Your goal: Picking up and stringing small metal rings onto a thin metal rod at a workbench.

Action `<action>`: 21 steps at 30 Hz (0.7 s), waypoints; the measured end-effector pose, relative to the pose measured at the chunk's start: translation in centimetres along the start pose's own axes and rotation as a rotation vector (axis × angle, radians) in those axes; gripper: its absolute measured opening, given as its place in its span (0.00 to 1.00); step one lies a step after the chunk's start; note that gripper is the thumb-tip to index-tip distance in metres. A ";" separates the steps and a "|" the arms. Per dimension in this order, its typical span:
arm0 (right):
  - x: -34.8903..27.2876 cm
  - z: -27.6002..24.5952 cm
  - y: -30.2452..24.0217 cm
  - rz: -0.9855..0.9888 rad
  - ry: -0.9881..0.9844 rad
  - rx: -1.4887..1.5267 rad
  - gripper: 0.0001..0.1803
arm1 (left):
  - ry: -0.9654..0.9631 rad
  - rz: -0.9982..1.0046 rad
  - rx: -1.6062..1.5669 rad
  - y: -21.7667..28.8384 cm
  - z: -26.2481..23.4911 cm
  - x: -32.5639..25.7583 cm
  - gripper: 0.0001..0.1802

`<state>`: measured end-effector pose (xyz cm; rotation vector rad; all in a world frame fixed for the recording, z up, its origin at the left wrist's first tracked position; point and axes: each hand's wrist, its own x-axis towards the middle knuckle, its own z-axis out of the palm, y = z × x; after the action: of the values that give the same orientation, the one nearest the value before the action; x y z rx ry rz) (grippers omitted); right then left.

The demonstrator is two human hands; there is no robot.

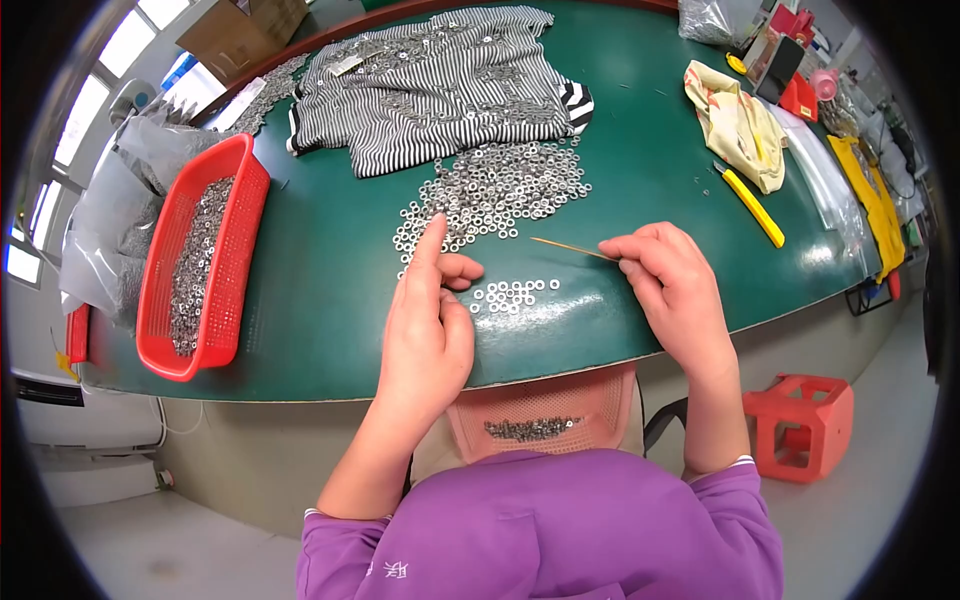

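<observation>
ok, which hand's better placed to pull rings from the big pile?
Likely the left hand: it's right by the near edge of the ring pile and seems to hold nothing. The right hand sits farther off, pinching a thin stick.

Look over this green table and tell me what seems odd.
The striped garment lying rumpled on the table stands out: small metal pieces are strewn across it. Clothing seems an unusual surface for loose parts, though perhaps deliberate. Nothing looks plainly damaged.
</observation>
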<state>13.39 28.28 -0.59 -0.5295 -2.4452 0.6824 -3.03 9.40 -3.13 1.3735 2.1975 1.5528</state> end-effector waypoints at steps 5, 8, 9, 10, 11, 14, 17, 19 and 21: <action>-0.7 -0.4 -0.1 -0.014 -0.033 -0.003 0.09 | -0.004 -0.006 -0.013 0.2 -0.2 -0.2 0.39; -0.7 -0.6 -0.4 -0.064 -0.063 -0.012 0.09 | -0.067 0.082 0.063 0.4 -0.5 0.0 0.40; -0.7 -0.6 -0.4 -0.070 -0.064 -0.039 0.09 | -0.112 0.162 0.156 0.7 -0.6 0.2 0.41; -0.6 -0.6 -0.5 -0.078 -0.066 -0.064 0.09 | -0.156 0.089 0.144 1.3 -0.7 0.1 0.39; -0.6 -0.6 -0.5 -0.078 -0.066 -0.063 0.09 | -0.156 0.089 0.145 1.2 -0.6 0.2 0.39; -0.5 -0.7 -0.8 -0.148 -0.070 -0.095 0.12 | -0.140 0.120 0.193 1.1 -0.5 0.1 0.40; 0.0 -0.9 -1.7 -0.243 -0.085 -0.127 0.13 | -0.124 0.136 0.199 0.8 -0.4 0.1 0.40; 0.4 -1.0 -2.3 -0.314 -0.099 -0.221 0.13 | -0.090 0.086 0.097 0.3 -0.2 -0.1 0.41; 0.8 -1.1 -2.7 -0.356 -0.087 -0.252 0.11 | -0.068 0.046 0.072 0.4 -0.1 -0.1 0.41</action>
<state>12.80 26.94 2.09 -0.1480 -2.6302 0.2570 -2.79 9.22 -2.79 1.4844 2.2171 1.4323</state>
